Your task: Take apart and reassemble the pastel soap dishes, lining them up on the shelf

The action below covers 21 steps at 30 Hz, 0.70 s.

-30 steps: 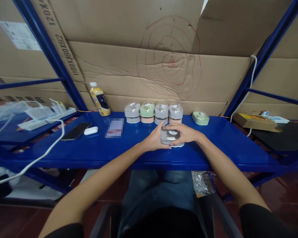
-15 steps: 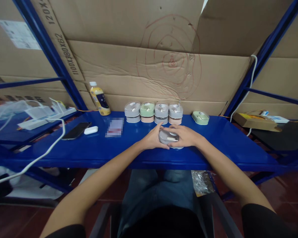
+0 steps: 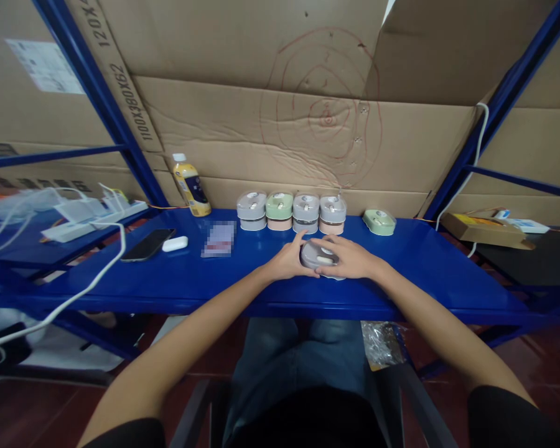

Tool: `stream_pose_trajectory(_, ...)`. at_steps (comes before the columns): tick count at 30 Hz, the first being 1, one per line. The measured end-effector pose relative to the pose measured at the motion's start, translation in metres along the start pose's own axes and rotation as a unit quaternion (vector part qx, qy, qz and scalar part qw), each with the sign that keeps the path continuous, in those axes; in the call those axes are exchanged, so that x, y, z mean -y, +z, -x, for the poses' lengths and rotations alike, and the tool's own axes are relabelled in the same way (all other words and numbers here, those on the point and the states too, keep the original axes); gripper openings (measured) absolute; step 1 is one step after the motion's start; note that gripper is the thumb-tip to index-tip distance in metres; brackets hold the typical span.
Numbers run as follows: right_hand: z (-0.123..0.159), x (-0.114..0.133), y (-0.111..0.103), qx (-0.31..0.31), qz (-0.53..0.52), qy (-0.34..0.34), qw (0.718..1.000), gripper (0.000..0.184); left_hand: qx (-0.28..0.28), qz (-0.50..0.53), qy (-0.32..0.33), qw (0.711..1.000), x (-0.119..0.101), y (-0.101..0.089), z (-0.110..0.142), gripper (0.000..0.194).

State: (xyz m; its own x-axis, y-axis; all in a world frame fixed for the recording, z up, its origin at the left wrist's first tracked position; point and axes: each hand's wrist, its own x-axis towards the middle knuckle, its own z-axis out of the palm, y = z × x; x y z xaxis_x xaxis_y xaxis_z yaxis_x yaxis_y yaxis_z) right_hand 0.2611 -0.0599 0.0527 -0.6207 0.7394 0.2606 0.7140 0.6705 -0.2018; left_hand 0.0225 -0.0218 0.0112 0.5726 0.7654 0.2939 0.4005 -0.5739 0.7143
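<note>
Both my hands grip a small grey lidded container (image 3: 313,254) low over the front half of the blue shelf. My left hand (image 3: 287,258) curls round its left side, thumb at the near edge. From the right, my right hand (image 3: 350,257) wraps it, with fingers over the top. A pale edge peeks out below the container; what it belongs to is mostly hidden. Behind my hands stand paired stacks of similar containers: a grey-topped stack (image 3: 251,210), a green-topped one (image 3: 279,210) and two more grey-topped ones. A single green container (image 3: 379,221) sits to their right.
On the left of the shelf (image 3: 424,274) lie a black phone (image 3: 148,244), a white earphone case (image 3: 175,244) and a blurred-out packet (image 3: 219,239). A yellow bottle (image 3: 191,186) leans at the back. A white cable (image 3: 100,274) crosses the left side. Blue posts flank the shelf.
The view has shifted slightly, so everything sits a little further right. My hands keep their hold on the grey container, which seems barely moved.
</note>
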Motion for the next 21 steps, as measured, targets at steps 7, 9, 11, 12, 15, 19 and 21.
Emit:
stream_pose_trajectory(7, 0.068, -0.003, -0.016, 0.031, 0.075, 0.017, 0.997, 0.094, -0.01, -0.042, 0.006, 0.999, 0.006, -0.001, 0.001, 0.111)
stream_pose_trajectory(9, 0.087, -0.008, -0.023, 0.014, 0.142, 0.052, 0.988, 0.087, -0.018, -0.067, -0.009, 0.998, 0.004, 0.0, 0.002, 0.094)
stream_pose_trajectory(11, 0.096, -0.018, -0.028, -0.001, 0.208, 0.082, 0.975, 0.08, -0.016, -0.083, -0.02, 0.996, 0.001, 0.001, 0.003, 0.084)
stream_pose_trajectory(12, 0.096, -0.026, -0.03, -0.006, 0.237, 0.094, 0.967, 0.078, -0.013, -0.087, -0.025, 0.996, 0.0, 0.0, 0.003, 0.081)
stream_pose_trajectory(15, 0.079, -0.056, -0.031, -0.006, 0.299, 0.128, 0.946, 0.074, -0.006, -0.099, -0.027, 0.995, -0.004, 0.0, 0.004, 0.075)
stream_pose_trajectory(19, 0.036, -0.099, -0.026, 0.003, 0.327, 0.168, 0.93, 0.078, -0.002, -0.11, -0.02, 0.994, -0.004, -0.001, 0.003, 0.071)
stream_pose_trajectory(21, 0.015, -0.114, -0.024, 0.008, 0.328, 0.191, 0.925, 0.078, -0.001, -0.108, -0.018, 0.994, -0.002, 0.0, 0.003, 0.07)
